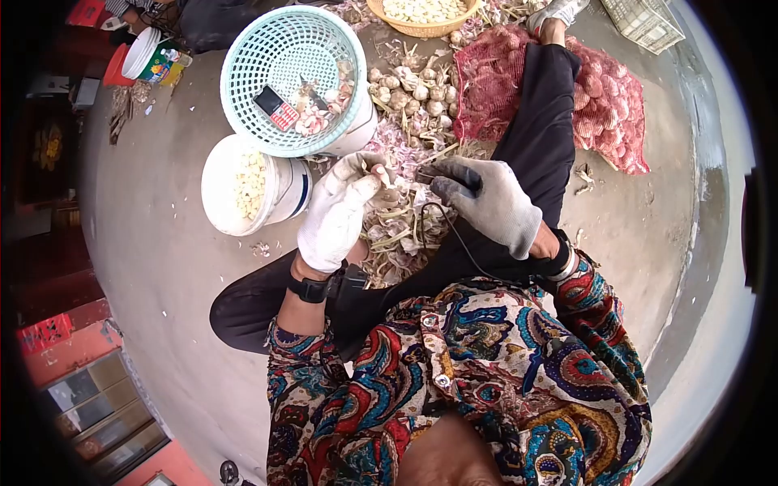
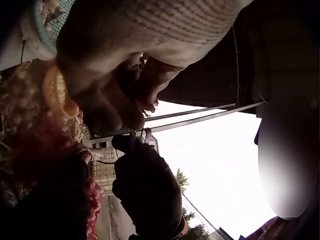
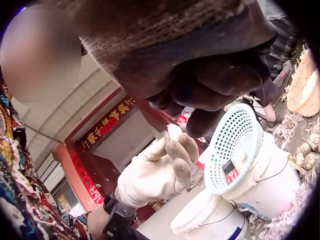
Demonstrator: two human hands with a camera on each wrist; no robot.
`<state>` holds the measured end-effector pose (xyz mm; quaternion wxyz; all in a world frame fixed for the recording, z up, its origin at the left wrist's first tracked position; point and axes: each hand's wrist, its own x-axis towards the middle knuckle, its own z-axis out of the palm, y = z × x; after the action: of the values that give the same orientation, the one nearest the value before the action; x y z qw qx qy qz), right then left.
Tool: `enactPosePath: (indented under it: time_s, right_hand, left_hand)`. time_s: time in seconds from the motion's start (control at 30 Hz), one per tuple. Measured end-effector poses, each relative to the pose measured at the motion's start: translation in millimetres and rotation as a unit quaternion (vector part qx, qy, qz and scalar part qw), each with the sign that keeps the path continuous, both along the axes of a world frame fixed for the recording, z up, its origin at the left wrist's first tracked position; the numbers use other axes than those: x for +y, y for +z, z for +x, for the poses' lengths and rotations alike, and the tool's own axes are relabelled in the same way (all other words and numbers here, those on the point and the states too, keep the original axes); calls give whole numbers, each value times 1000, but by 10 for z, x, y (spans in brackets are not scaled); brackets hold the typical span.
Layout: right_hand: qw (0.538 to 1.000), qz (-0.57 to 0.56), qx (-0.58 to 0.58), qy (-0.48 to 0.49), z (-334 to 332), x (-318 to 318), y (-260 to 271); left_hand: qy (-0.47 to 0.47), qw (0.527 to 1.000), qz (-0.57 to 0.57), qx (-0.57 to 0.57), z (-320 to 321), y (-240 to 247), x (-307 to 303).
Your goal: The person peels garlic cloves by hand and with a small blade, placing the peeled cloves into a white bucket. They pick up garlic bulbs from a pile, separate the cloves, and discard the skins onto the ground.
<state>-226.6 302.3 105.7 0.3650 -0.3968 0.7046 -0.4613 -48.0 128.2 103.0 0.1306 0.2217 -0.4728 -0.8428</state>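
Note:
The left hand (image 1: 336, 212), in a white glove, pinches a small pale piece that looks like garlic (image 1: 387, 180) between thumb and fingers. Facing it, the right hand (image 1: 486, 198) wears a grey glove with dark fingers, which are curled round a small thin tool, mostly hidden. In the left wrist view, the dark right hand (image 2: 147, 187) meets the left fingertips. The right wrist view has the left hand (image 3: 157, 172) beyond the right fingers (image 3: 215, 82). Peelings and stalks (image 1: 397, 235) lie below both hands, with whole garlic bulbs (image 1: 413, 93) farther off.
A green basket (image 1: 237, 97) holding a phone (image 1: 268, 100) and garlic pieces rests on a white bucket (image 1: 356, 136). Beside it, another bucket (image 1: 284, 190) contains peeled cloves (image 1: 250, 185). Red net sacks (image 1: 490, 89), (image 1: 608, 105) lie right; a yellow basket (image 1: 425, 30) stands at the far side.

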Motion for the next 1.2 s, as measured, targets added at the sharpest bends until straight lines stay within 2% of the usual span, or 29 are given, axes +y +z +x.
enactPosePath:
  time_s: [0.03,0.17,0.27,0.4,0.47,0.6,0.67,0.77,0.83,0.9,0.93,1.07,1.13,1.2]
  right_hand:
    - [998,-15,52,15,-15,2,39]
    - [990,-21,123,60,-29,10,216]
    - [987,-1,139,86,-47,-16,240]
    - [988,-30,125,83,-49,-31,208]
    - [986,3,124,112,-78,-43,278]
    - [990,34,75,113,-80,-56,259]
    - [992,51,27,114,-87,-85,243]
    - [995,27,70,69,-68,-89,191]
    - [995,22,70,63,-37,-82,173]
    - [996,15,68,62,-15,-93,187]
    - [994,28,84,63,-24,-110,216]
    - [992,37,120,28,-73,-104,147]
    - [989,63,130,27,-84,-89,-3]
    - [974,42,222,19,-82,-70,-167]
  left_hand:
    - [-20,999,38,3,12,-52,-30]
    - [-34,996,77,-7,9,-153,-49]
    - [-21,998,32,-57,-12,-107,-33]
    - [-15,995,-17,-96,-42,7,4]
    - [-53,988,-80,-117,-43,106,5]
    - [-100,983,-74,-132,29,20,-79]
    - [-78,989,-63,-106,21,-32,-58]
    - [-59,993,-6,-101,-38,101,60]
    - [-45,994,-50,-92,-67,41,147]
    - [-29,979,-164,-116,-77,10,198]
    - [-26,971,-184,-151,-107,73,211]
    - [25,984,-147,-102,-106,67,251]
    - [43,979,-189,-69,-90,38,195]
    - [75,987,-133,-44,-92,28,152]
